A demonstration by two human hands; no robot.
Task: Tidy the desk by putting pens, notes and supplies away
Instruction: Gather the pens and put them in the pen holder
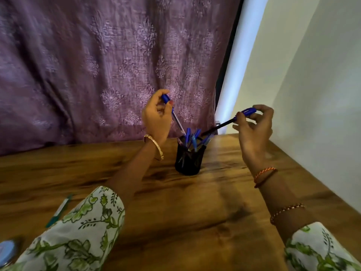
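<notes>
A black mesh pen holder (188, 159) stands on the wooden desk (175, 212) near its far edge, with several blue-capped pens inside. My left hand (156, 118) pinches a clear pen with a blue cap (176, 119), its tip pointing down into the holder. My right hand (254, 126) pinches a dark pen with a blue cap (224, 125) at the capped end; its lower end reaches the holder's rim from the right.
A green and white pen (59, 210) lies on the desk at the left, beside my left sleeve. A round bluish object (6, 251) sits at the bottom left corner. A purple curtain hangs behind the desk; a white wall borders the right edge.
</notes>
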